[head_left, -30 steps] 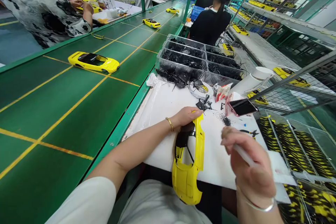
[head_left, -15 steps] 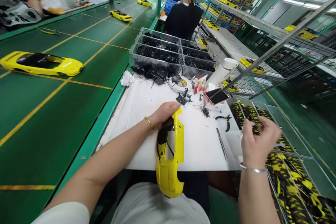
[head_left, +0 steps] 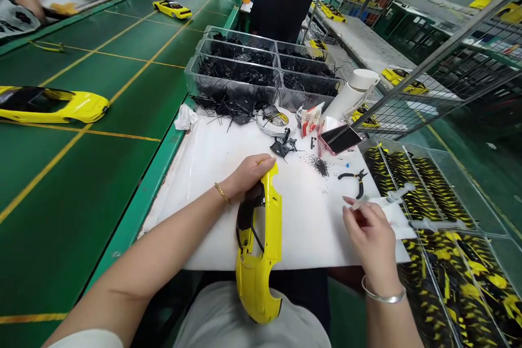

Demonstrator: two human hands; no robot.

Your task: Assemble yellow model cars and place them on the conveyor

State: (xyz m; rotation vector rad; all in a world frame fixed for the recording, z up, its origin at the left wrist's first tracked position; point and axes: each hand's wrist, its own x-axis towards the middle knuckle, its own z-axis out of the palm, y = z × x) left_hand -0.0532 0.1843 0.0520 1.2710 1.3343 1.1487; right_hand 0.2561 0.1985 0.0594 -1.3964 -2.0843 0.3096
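My left hand (head_left: 253, 173) grips the front end of a yellow toy car body (head_left: 272, 228), which points down over the table's near edge. The shell has a dark windscreen and open gaps. Over the table's right side, my right hand (head_left: 369, 223) has its fingers curled and its thumb near the index tip; what they hold is hidden. A clear syringe (head_left: 402, 193) lies close behind these fingers, and a second syringe (head_left: 438, 224) is further right. Black-handled pliers (head_left: 359, 176) rest just beyond the right hand.
Clear bins (head_left: 240, 79) of black parts stand at the back. Nearby are black granules (head_left: 319, 165), a phone (head_left: 339, 138) and a white bottle (head_left: 354, 92). Trays of yellow-black parts (head_left: 448, 277) are right. A green conveyor (head_left: 134, 174) with car bodies runs left. A person (head_left: 281, 5) sits ahead.
My right hand has moved left from the parts tray to over the table, and the syringes have come into view. The tweezers no longer show. My left hand still holds the car body.
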